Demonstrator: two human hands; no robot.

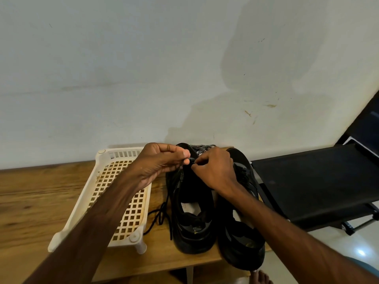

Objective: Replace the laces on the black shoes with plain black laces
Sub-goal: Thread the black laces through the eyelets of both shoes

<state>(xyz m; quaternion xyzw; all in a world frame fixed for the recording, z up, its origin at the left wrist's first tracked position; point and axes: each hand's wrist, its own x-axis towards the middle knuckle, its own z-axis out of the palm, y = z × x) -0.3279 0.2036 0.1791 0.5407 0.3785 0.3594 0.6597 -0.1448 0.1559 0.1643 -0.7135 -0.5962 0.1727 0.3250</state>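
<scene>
a plain black lace (163, 211) is being pinched between thumb and fingertips of the left hand (162, 162) above the front eyelets of the left shoe (192, 212), which is standing beside the right shoe (242, 232) on the wooden table (30, 201). the right hand (215, 171) is being curled at the same spot, seemingly pinching that lace too. slack is trailing beside a white lattice tray (98, 160).
</scene>
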